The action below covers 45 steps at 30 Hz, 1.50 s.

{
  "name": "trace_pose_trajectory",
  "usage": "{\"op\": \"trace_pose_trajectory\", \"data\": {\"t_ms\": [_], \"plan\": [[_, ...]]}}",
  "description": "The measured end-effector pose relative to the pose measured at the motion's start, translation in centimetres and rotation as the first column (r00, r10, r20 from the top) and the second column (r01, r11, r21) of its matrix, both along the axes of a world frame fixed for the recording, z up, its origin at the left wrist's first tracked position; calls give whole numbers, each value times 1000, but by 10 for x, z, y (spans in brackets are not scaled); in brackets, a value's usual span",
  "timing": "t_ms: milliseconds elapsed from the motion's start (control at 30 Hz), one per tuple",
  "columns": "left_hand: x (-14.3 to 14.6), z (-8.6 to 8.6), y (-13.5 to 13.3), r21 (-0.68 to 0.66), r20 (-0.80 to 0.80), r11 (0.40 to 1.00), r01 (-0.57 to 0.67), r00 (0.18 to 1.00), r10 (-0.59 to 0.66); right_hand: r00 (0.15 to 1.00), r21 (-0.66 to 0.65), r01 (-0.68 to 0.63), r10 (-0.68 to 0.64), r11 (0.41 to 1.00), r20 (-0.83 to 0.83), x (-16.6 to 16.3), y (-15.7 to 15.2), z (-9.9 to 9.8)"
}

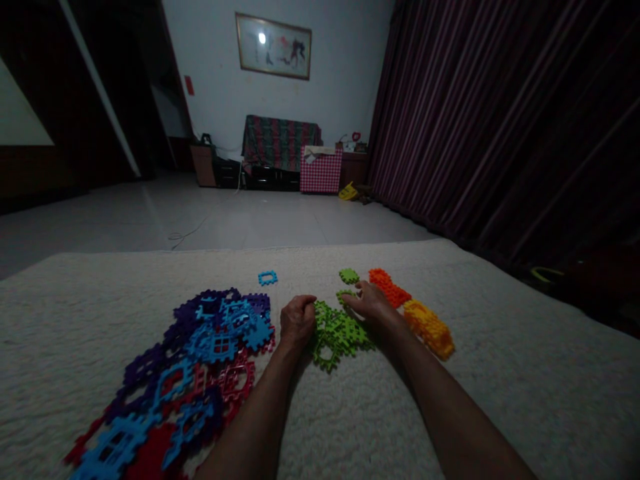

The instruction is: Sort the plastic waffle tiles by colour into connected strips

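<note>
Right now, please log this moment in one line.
left hand: beside green toothed plastic pile; right hand: at green toothed plastic piece

A pale, textured cover (380, 413) carries a blue-purple-red heap (203, 340), a lone blue frame (269, 283), green pieces (343, 330), orange pieces (387, 288) and yellow pieces (429, 328).

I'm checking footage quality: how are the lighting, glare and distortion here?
Head view: dim overall, the purple curtain sinking into darkness rightward; a bright glare spot on the framed picture; uprights at left lean, likely wide-angle distortion; green pieces look slightly soft but distinct in colour.
</note>
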<state>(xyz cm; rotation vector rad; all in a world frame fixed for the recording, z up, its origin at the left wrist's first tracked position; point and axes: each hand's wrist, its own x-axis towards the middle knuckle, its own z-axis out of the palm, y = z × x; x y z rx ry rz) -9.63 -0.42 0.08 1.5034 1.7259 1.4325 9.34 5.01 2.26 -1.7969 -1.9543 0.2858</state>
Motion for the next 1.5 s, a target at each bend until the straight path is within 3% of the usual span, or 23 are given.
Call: {"op": "trace_pose_trajectory", "data": {"t_ms": [133, 333, 600, 767, 1100, 1233, 1367, 1500], "plan": [[0, 1, -1, 0, -11, 1000, -2, 1000, 2, 987, -44, 32, -24, 999, 156, -15, 9, 0], [0, 2, -1, -17, -35, 1000, 6, 999, -7, 986, -32, 14, -9, 999, 164, -15, 5, -1], [0, -1, 0, -4, -30, 1000, 15, 999, -15, 997, 139, 44, -53, 989, 57, -14, 36, 6], [0, -1, 0, -5, -58, 1000, 23, 998, -23, 997, 320, 31, -51, 947, 55, -18, 59, 5], [0, -4, 2, 0, -100, 1000, 27, 995, -27, 977, 337, 111, -164, 935, 133, -18, 68, -18], [1, -2, 1, -13, -94, 999, 31, 995, -32, 990, 409, 73, -117, 909, 81, -16, 62, -19], [1, -1, 0, -12, -97, 1000, 21, 995, -22, 1000, 499, -14, 20, 866, -6, -7, 49, -21], [1, -1, 0, -12, -99, 1000, 13, 995, -14, 990, 439, -44, 99, 897, -102, 3, 34, -22]]}}
